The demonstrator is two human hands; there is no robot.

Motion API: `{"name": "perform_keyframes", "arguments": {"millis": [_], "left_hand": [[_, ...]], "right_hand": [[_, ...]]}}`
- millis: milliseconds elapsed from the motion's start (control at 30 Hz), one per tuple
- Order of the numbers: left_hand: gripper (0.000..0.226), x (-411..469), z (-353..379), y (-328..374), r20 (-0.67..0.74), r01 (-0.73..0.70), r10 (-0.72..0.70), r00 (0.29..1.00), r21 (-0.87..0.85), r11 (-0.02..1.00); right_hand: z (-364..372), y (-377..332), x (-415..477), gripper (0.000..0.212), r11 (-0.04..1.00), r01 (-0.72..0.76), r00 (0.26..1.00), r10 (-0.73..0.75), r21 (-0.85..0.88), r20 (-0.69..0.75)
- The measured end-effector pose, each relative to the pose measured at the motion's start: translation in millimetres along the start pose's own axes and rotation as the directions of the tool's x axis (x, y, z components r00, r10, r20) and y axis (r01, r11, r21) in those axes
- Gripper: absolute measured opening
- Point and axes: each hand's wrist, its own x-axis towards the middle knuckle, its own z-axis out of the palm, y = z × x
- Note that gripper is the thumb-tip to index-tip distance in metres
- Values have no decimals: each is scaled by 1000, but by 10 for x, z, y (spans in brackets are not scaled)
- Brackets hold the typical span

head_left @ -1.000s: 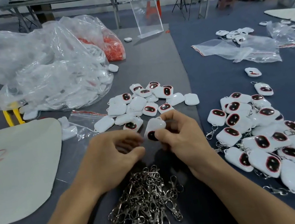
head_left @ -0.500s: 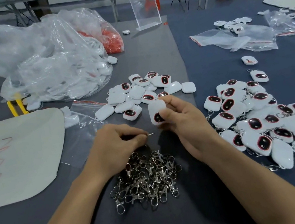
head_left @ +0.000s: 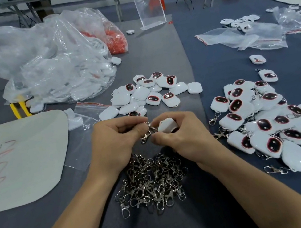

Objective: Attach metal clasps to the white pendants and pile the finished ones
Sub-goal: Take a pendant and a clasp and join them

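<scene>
**Clasp and pendant held together over the heap of loose clasps**

Midway across the counter (head_left: 185,226), toward its near edge, both hands are raised just above the surface and almost touch. The left hand (head_left: 114,146) has its fingers (head_left: 127,125) curled, pinching a metal clasp (head_left: 146,135) whose hook hangs down between the two hands. The right hand (head_left: 183,140) grips a white pendant (head_left: 166,124) between thumb and curled fingers, its top end turned toward the clasp. Whether the clasp's ring is already through the pendant's loop cannot be told.

Just below the hands, nearer the near edge, lies the heap of loose clasps (head_left: 151,182). Just beyond the hands sits a cluster of pendants without clasps (head_left: 148,94). Toward the right edge spreads the pile of finished pendants (head_left: 275,122), clasps showing among them. Toward the far left corner slumps a large clear plastic bag (head_left: 46,62) of more white pieces, with a yellow-handled tool (head_left: 20,108) beside it. A pale sheet (head_left: 22,156) lies at the left edge.
</scene>
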Motion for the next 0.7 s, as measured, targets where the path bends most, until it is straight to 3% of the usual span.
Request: {"name": "perform_keyframes", "arguments": {"millis": [233,367,467,600,700], "left_hand": [[17,-22,-4,-17,40,6,-2,999,-90,996],[23,-16,-7,-37,74,-50,49,996,17,999],[22,-10,4,-74,-1,-84,85,996,114,990],[23,-46,38,-66,38,-279,296,955,466,840],[15,-56,50,-48,134,-372,355,925,500,782]], "right_hand": [[6,-32,-3,21,999,-17,995,21,50,-93],[-20,-39,-5,9,998,-17,984,6,-58,-178],[-52,-31,-24,16,983,37,960,-84,-177,-266],[-26,-41,-54,15,972,106,951,-160,-209,-264],[6,-47,-75,16,966,104,964,-157,-238,-214]]}}
